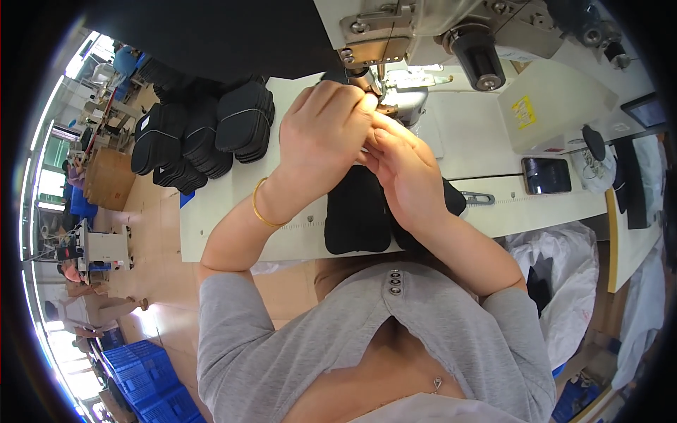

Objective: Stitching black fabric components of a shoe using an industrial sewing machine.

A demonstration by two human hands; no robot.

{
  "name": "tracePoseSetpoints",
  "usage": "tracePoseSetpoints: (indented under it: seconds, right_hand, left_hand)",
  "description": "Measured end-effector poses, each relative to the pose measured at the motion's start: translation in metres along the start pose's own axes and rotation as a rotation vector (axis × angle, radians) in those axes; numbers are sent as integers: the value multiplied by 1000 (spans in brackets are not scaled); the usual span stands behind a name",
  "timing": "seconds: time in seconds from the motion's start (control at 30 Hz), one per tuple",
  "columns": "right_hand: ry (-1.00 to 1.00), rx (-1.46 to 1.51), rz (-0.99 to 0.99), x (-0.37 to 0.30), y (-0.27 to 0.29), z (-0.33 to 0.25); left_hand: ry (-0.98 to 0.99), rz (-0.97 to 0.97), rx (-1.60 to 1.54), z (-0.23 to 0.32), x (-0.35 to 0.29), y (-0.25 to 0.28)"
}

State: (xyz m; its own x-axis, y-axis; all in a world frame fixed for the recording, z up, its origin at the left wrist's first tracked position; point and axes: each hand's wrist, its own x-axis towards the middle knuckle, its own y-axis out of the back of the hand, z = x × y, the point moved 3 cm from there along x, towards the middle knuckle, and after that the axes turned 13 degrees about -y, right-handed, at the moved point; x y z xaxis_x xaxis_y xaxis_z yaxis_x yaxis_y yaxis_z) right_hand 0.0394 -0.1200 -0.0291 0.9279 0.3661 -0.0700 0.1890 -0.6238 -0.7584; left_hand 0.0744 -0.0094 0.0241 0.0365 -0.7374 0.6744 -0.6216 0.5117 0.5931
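Both hands meet just in front of the needle area of a sewing machine (381,53). My left hand (324,130) is closed, its knuckles up and its fingertips turned toward the machine. Against it, my right hand (405,166) is closed with the fingers bent and the thumb side up. Whatever they pinch is hidden between the fingers. Under my wrists, black fabric pieces (357,215) with rounded corners lie at the table's front edge; the right forearm partly covers them.
Tied bundles of black pieces (243,120) are stacked on the left. Thread snips (478,198) and a dark phone (546,175) lie on the white table (296,229) to the right. A white plastic bag (564,275) hangs beside my right arm. Blue crates (151,381) stand on the floor.
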Motion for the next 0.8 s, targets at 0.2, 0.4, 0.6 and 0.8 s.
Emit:
tracePoseSetpoints:
  seconds: [0.2, 0.4, 0.6, 0.8]
  right_hand:
    - [105, -278, 88, 3, 5, 2]
    - [157, -520, 106, 19, 5, 9]
    - [150, -518, 135, 16, -2, 10]
    - [174, -423, 124, 16, 1, 14]
  left_hand:
    - [110, -116, 6, -4, -15, 10]
    - [127, -242, -51, 8, 4, 29]
    - [136, -229, -111, 8, 2, 28]
    - [221, -263, -197, 7, 4, 28]
